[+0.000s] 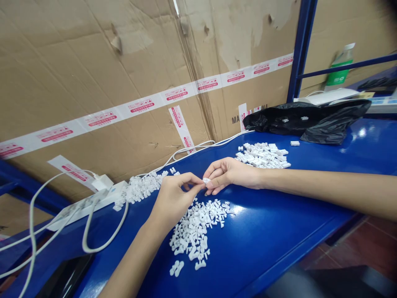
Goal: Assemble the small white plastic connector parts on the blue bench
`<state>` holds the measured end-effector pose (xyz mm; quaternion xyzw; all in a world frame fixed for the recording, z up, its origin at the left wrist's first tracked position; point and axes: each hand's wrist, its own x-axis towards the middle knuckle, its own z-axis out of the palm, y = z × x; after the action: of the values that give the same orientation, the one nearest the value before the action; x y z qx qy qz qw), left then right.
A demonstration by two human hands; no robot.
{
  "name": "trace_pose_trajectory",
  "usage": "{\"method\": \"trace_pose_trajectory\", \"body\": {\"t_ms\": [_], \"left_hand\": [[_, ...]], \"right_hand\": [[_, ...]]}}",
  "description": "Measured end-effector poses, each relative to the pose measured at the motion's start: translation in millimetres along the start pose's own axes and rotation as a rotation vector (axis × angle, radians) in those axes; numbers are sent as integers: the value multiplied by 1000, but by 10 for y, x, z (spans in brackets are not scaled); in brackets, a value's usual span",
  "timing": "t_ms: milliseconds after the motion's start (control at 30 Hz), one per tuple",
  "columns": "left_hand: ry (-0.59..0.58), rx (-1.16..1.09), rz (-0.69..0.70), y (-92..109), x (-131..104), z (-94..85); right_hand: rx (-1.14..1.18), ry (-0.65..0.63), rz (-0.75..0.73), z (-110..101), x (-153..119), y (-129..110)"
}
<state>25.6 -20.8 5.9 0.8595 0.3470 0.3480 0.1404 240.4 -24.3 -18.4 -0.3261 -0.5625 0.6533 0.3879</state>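
Observation:
Both hands meet above the blue tabletop (254, 219), fingertips almost touching. My right hand (228, 174) pinches a small white plastic piece (206, 181). On the piece's other side, my left hand (180, 192) has thumb and forefinger pressed together at its edge; whether it grips that same piece or another tiny part is hard to see. Below the hands lies a heap of small white plastic parts (194, 231). A second heap of white pieces (144, 186) is beyond my left hand. Behind my right hand sits a pile of white rectangular blocks (263, 155).
A white power strip (89, 207) with a plugged-in charger (102, 182) and looping white cables (88, 244) occupies the left. A dark flat object (66, 275) lies at the lower left. A black plastic bag (310, 118) is at the back right, near a bottle (340, 66). Cardboard (139, 49) stands behind.

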Motion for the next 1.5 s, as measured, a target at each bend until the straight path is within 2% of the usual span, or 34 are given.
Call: {"method": "trace_pose_trajectory", "body": {"t_ms": [333, 567, 767, 1300, 1500], "left_hand": [[12, -220, -118, -32, 1, 2], [-33, -146, 1, -1, 6, -37], [-36, -112, 45, 7, 13, -43], [-54, -146, 33, 38, 8, -51], [-61, -93, 84, 29, 5, -48]], "right_hand": [[-9, 1, -21, 37, -35, -50], [-19, -1, -21, 37, -36, -52], [-18, 1, -28, 30, -34, -46], [-17, -1, -12, 19, -57, -55], [-31, 1, -2, 19, -73, -83]]}}
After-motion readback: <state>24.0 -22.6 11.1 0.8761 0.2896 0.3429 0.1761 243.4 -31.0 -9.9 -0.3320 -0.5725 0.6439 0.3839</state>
